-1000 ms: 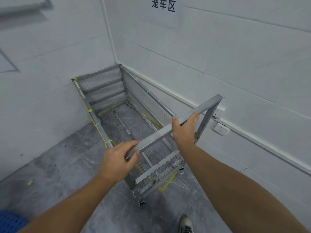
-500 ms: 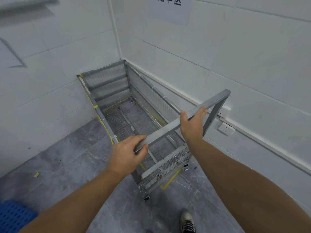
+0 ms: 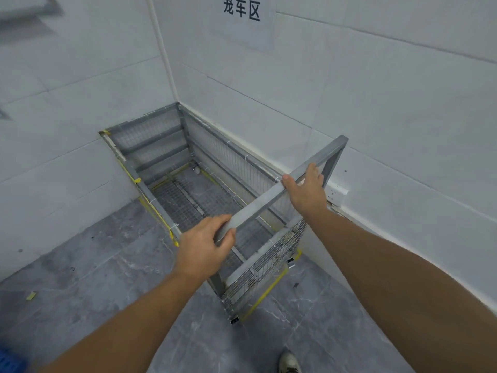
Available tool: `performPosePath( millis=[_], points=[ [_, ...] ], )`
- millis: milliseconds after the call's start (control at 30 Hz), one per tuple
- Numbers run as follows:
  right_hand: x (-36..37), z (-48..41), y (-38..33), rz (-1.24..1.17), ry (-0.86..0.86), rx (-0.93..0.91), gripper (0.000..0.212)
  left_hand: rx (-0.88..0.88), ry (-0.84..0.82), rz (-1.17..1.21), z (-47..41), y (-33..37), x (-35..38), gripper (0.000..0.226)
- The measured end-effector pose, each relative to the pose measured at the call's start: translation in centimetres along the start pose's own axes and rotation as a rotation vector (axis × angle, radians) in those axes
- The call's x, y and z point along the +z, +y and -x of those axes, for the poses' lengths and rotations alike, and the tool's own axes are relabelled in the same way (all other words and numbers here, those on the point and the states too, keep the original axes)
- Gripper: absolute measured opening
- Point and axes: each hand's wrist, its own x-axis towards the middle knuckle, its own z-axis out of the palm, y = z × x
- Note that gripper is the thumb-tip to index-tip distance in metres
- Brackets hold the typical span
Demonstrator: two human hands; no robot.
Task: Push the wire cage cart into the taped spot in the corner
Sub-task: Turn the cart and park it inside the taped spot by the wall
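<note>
The grey wire cage cart point(image 3: 236, 168) stands in the corner, its far end against the back wall and its right side along the right wall. Yellow floor tape point(image 3: 265, 293) shows under its near end and along its left side. A grey handle bar point(image 3: 271, 193) runs across the near end. My left hand point(image 3: 205, 247) grips the bar's left end. My right hand point(image 3: 306, 189) grips it near the right upright.
White tiled walls meet at a corner pipe point(image 3: 164, 47), with a paper sign point(image 3: 242, 17) above. A wall socket point(image 3: 336, 192) sits just right of the handle. Grey tile floor lies to the left; a blue crate corner point(image 3: 9, 362) and my shoe point(image 3: 289, 362) are at the bottom.
The cart has rolled a little further into the corner, its near end now over the yellow tape. Both hands stay on the handle bar.
</note>
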Motion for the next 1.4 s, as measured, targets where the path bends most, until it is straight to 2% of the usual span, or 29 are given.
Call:
performPosePath(
  millis=[367, 600, 800, 967, 1100, 1233, 1400],
  points=[
    [-1.8, -7.2, 1.7, -0.036, -0.095, -0.041, 0.089, -0.099, 0.041, -0.088, -4.7, 2.3, 4.3, 0.035],
    [-0.7, -7.8, 1.4, -0.074, -0.073, -0.041, 0.088, -0.086, 0.063, -0.152, -5.3, 2.3, 4.5, 0.034],
    [-0.7, -7.6, 1.8, -0.038, -0.040, -0.052, 0.087, -0.084, 0.027, -0.137, -5.0, 2.0, 4.4, 0.036],
    [-0.6, -7.7, 1.4, 0.034, 0.022, -0.097, 0.080, -0.086, -0.108, -0.117, -5.1, 1.8, 3.6, 0.040],
    [-1.2, -7.8, 1.7, 0.252, 0.049, -0.254, 0.067, -0.075, -0.194, -0.219, -5.0, 2.2, 3.0, 0.044],
    [-2.1, -9.2, 1.8, 0.356, -0.005, -0.509, 0.051, -0.055, -0.180, -0.410, -6.4, 3.5, 3.2, 0.047],
    [-3.6, -12.3, 2.8, 0.435, -0.135, -0.742, 0.054, -0.183, -0.153, -0.446, -8.4, 6.1, 6.0, 0.048]
  ],
)
